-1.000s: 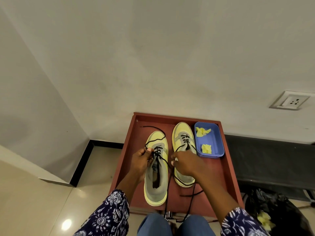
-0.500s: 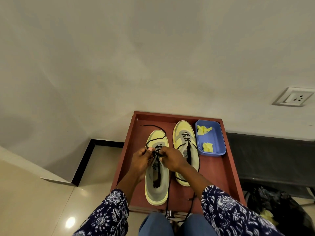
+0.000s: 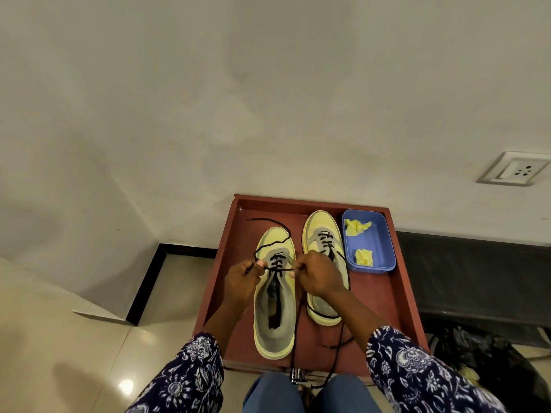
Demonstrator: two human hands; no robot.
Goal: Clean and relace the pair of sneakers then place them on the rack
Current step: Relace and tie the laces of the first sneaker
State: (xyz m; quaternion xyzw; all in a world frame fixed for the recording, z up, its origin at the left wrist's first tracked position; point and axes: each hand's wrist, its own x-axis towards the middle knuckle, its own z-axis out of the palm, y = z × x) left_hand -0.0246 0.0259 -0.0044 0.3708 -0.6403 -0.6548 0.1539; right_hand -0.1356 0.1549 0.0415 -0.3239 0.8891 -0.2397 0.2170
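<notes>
Two yellow and grey sneakers are set side by side, toes toward the wall, in a shallow red-brown tray (image 3: pixel 399 296) on the floor. The left sneaker (image 3: pixel 275 305) lies nearer the person, the right sneaker (image 3: pixel 323 234) further back and partly covered by the right wrist. A black lace (image 3: pixel 278 268) is drawn taut across the upper eyelets of the left sneaker. One end is pinched between thumb and curled fingers of the left hand (image 3: pixel 243 278), just left of the shoe's throat; the other is pinched in the same way by the right hand (image 3: pixel 317 274), just right of it. A loose length of the lace is looped from the left hand forward over the toe to the tray's far corner, and another length trails back off the tray's near edge between the knees. The right sneaker is seen laced in its lower rows. A blue tub (image 3: pixel 384 248) with two crumpled yellow cloth pieces (image 3: pixel 363 257) is placed just right of the right sneaker. A wall socket (image 3: pixel 514 169) is seen at the far right, and a black bag (image 3: pixel 492 362) lies beside the tray
</notes>
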